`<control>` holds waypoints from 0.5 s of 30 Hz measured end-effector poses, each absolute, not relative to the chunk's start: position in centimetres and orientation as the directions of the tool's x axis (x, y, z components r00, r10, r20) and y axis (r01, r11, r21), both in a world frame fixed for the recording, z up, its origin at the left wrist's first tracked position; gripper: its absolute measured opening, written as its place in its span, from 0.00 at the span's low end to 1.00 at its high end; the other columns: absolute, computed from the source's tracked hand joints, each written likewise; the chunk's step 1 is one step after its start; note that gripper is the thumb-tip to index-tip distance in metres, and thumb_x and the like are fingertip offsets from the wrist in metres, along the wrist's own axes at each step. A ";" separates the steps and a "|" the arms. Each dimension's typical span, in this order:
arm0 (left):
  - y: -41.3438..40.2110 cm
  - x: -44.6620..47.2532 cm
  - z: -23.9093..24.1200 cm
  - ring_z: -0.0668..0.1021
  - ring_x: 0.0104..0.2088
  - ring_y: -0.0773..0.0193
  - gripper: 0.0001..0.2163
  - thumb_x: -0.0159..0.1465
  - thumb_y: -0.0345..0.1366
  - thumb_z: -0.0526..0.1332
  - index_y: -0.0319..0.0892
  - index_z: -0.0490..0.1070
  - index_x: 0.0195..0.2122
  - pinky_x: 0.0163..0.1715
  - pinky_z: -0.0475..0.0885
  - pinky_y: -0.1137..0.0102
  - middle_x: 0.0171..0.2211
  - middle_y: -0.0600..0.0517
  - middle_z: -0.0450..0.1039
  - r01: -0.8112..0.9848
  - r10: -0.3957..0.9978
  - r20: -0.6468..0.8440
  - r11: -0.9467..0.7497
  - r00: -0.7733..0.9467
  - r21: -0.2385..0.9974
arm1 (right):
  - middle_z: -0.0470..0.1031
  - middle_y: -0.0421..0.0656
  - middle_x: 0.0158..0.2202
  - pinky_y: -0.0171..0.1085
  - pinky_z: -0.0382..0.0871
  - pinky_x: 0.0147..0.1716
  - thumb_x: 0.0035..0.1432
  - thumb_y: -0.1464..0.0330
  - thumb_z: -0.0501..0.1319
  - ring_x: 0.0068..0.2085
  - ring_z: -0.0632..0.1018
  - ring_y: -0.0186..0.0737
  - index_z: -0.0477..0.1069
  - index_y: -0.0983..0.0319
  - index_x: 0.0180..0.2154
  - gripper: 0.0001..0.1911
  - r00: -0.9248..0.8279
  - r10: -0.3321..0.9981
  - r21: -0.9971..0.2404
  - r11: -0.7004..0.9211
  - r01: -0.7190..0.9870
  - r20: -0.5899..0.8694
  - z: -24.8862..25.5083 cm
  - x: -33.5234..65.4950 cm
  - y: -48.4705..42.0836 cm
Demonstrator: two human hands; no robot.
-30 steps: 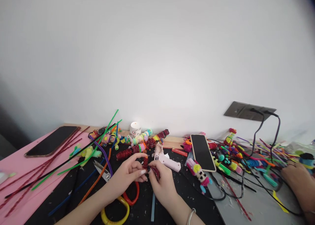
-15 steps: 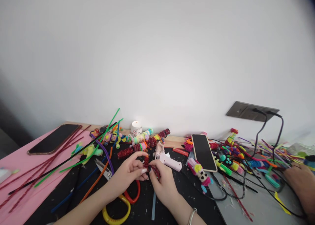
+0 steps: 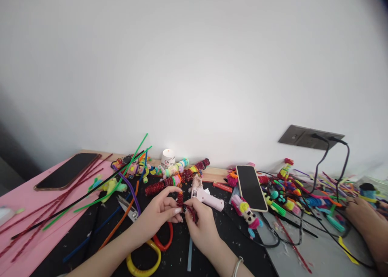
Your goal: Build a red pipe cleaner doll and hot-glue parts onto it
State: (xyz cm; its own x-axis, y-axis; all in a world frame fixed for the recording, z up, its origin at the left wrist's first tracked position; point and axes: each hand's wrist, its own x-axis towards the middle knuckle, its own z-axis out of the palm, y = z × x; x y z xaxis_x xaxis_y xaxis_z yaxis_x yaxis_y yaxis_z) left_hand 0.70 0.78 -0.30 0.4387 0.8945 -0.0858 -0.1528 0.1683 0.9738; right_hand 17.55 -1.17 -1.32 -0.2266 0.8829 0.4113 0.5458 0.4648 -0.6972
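Between the fingertips of both hands is a dark red, glittery pipe cleaner (image 3: 180,199), bent or coiled; its exact shape is partly covered by fingers. My left hand (image 3: 162,208) pinches it from the left. My right hand (image 3: 200,218) grips its other side, thumb and forefinger together. Just behind the hands lies a pale pink glue gun (image 3: 209,198). Beneath the left wrist are scissors (image 3: 144,269) with a yellow and a red handle. Coiled dark red pipe-cleaner figures (image 3: 159,186) lie beyond the left hand.
A phone (image 3: 68,172) and red pipe cleaners (image 3: 54,208) lie on pink board at left. Another phone (image 3: 251,188), a pipe-cleaner doll (image 3: 247,212) and piled figures are at right. Cables run from a wall socket (image 3: 311,137). A co-worker's hand (image 3: 363,218) is far right, a paper cup (image 3: 167,158) behind.
My hands stay almost in place, with slight finger movement on the red pipe cleaner. At far right the co-worker's hand has shifted left, and a blue figure with a black top shows more fully.
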 end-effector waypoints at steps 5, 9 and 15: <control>0.9 0.7 -0.2 0.78 0.28 0.66 0.20 0.57 0.35 0.65 0.45 0.61 0.48 0.33 0.72 0.69 0.25 0.60 0.70 -0.163 0.889 -0.079 0.170 0.451 0.972 | 0.66 0.37 0.23 0.31 0.57 0.24 0.54 0.77 0.52 0.24 0.67 0.33 0.66 0.62 0.32 0.07 -0.223 0.878 -0.696 0.473 0.540 0.424 -1.3 17.5 -1.3; 0.7 0.7 0.0 0.78 0.28 0.66 0.19 0.56 0.36 0.65 0.45 0.61 0.47 0.32 0.72 0.70 0.24 0.60 0.69 -0.146 0.892 -0.086 0.166 0.444 0.975 | 0.64 0.36 0.22 0.31 0.56 0.22 0.52 0.78 0.52 0.23 0.65 0.32 0.64 0.61 0.29 0.07 -0.213 0.878 -0.713 0.474 0.517 0.429 -1.4 17.4 -1.4; 0.6 0.8 -0.2 0.77 0.28 0.66 0.19 0.57 0.34 0.63 0.46 0.60 0.48 0.31 0.71 0.71 0.24 0.61 0.69 -0.158 0.887 -0.068 0.156 0.458 0.975 | 0.62 0.35 0.21 0.30 0.55 0.21 0.49 0.79 0.52 0.22 0.64 0.32 0.62 0.61 0.28 0.08 -0.213 0.880 -0.716 0.470 0.516 0.424 -1.7 17.3 -1.4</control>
